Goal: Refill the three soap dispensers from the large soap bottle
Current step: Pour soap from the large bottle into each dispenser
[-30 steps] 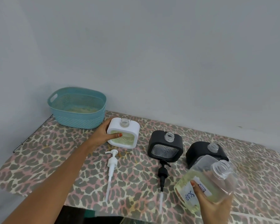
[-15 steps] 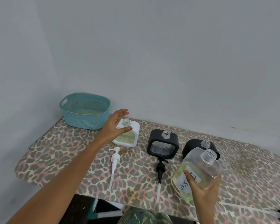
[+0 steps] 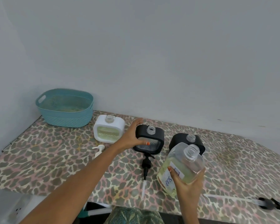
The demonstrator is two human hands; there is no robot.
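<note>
Head camera view, looking down: nearest, the right hand grips a large clear plastic soap bottle. The bottle is uncapped and tilted, neck pointing away, with pale yellow liquid inside and a white label reading "SOAP". On the leopard-print counter, a black pump with a clear tube lies at the near right edge. A second black pump lies just before the middle dispenser, and a white pump shows beside the left forearm. Farther back, the left hand holds a square black soap dispenser by its left side, thumb on the front face, fingers over the top corner. To its right another black dispenser stands partly behind the bottle. To its left stands a white square dispenser showing yellowish liquid. All three necks are open. A teal plastic basket sits in the far left corner against the grey wall.
</note>
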